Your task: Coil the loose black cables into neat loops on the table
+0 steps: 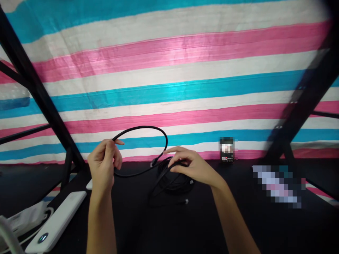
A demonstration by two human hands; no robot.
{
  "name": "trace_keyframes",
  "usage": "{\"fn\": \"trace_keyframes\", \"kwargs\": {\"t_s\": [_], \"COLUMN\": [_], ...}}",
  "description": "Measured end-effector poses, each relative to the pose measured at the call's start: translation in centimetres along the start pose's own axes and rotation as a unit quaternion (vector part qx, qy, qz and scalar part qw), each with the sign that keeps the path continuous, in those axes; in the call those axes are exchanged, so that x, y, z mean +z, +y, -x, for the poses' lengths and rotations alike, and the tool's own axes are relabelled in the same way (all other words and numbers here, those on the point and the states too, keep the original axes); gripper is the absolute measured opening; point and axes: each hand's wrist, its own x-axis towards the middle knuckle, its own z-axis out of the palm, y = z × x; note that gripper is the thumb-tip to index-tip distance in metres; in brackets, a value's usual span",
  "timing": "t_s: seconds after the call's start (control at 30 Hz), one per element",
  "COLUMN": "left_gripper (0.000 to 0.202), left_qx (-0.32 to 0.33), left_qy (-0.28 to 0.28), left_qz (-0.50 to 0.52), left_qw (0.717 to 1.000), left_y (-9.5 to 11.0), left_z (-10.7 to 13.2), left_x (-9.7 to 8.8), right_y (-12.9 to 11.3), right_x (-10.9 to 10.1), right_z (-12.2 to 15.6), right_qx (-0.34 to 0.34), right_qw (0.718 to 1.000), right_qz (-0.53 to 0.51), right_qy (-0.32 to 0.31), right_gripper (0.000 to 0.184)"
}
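Observation:
A black cable [144, 127] rises in a wide loop between my hands. My left hand [104, 162], at the left, is closed on one side of this loop, its fingers curled round the cable. My right hand [190, 164] pinches a stretch of the cable between thumb and fingers above a coiled black bundle [174, 188] on the table. One small plug [153, 163] shows at the loop's lower right, by the bundle. Another cable end [186, 201] lies on the table nearer to me. Where the strands cross under my right hand, I cannot tell them apart.
On the black table [159, 229], a white power bank [58, 220] with a small lit display lies at left, beside a white power strip [26, 218]. A small dark box [227, 151] stands at the back. Black frame posts [45, 95] flank a striped sheet [169, 70].

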Motion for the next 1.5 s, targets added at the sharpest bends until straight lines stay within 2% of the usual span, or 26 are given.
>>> {"fn": "trace_keyframes", "kwargs": {"t_s": [0.1,0.23,0.33,0.4,0.47,0.6,0.7,0.8,0.87,0.93,1.03,1.07,1.13,1.17,1.27,1.37,1.43,1.5], "left_gripper": [0.025,0.025,0.025,0.024,0.026,0.029,0.030,0.037,0.031,0.023,0.023,0.023,0.023,0.024,0.031,0.037,0.039,0.041], "left_qx": [-0.003,-0.013,-0.036,-0.063,-0.085,-0.126,-0.169,-0.221,-0.218,-0.190,-0.170,-0.174,-0.187,-0.190,-0.183,-0.169,-0.178,-0.198], "left_qy": [-0.006,-0.030,-0.068,-0.114,-0.175,-0.289,-0.309,-0.327,-0.334,-0.315,-0.257,-0.239,-0.201,-0.174,-0.054,0.032,0.040,0.021], "left_qz": [-0.005,-0.031,-0.069,-0.101,-0.118,-0.107,-0.058,-0.017,-0.023,-0.048,-0.072,-0.070,-0.054,-0.039,0.038,0.106,0.118,0.116], "left_qw": [1.000,0.999,0.995,0.986,0.974,0.943,0.934,0.919,0.917,0.929,0.949,0.953,0.960,0.966,0.981,0.979,0.976,0.973], "left_y": [-0.3,-1.3,-1.5,-1.1,-0.5,0.6,0.8,0.9,1.0,1.2,1.4,1.4,1.4,1.5,1.6,1.5,1.1,0.5], "left_z": [0.0,-0.3,-0.5,-0.4,-0.1,0.9,1.9,2.7,3.0,3.0,2.5,2.3,2.0,1.9,1.6,1.1,0.8,0.5], "left_x": [0.2,-0.8,-1.5,-1.3,-0.5,2.2,4.1,5.2,5.5,5.6,4.8,4.3,3.2,2.6,1.5,1.5,1.8,2.1], "right_y": [0.5,0.8,0.7,0.6,0.4,-0.1,-0.4,-0.6,-0.7,-0.9,-0.9,-0.7,-0.3,0.0,0.7,0.8,0.4,0.1], "right_x": [0.4,0.0,-0.2,0.0,0.3,1.3,1.9,2.2,2.5,2.6,2.6,2.4,2.2,2.1,2.3,3.3,3.8,4.1], "right_z": [-0.3,-0.3,-0.3,-0.3,-0.3,-0.4,-0.5,-0.5,-0.5,-0.4,-0.4,-0.5,-0.6,-0.7,-1.2,-1.6,-1.7,-1.7], "right_qx": [0.015,-0.007,-0.031,-0.039,-0.039,-0.050,-0.064,-0.066,-0.069,-0.086,-0.109,-0.106,-0.079,-0.055,0.029,0.071,0.072,0.075], "right_qw": [1.000,0.999,0.997,0.994,0.990,0.971,0.952,0.940,0.938,0.939,0.940,0.943,0.963,0.976,0.990,0.964,0.933,0.899], "right_qz": [-0.005,0.029,0.052,0.069,0.087,0.136,0.170,0.191,0.190,0.179,0.171,0.167,0.126,0.085,-0.079,-0.243,-0.340,-0.417], "right_qy": [-0.002,0.033,0.049,0.069,0.103,0.192,0.244,0.275,0.282,0.280,0.273,0.266,0.225,0.193,0.110,0.085,0.089,0.115], "right_gripper": [0.006,0.013,0.024,0.028,0.030,0.029,0.022,0.018,0.017,0.015,0.006,0.018,0.039,0.040,0.022,0.048,0.052,0.051]}}
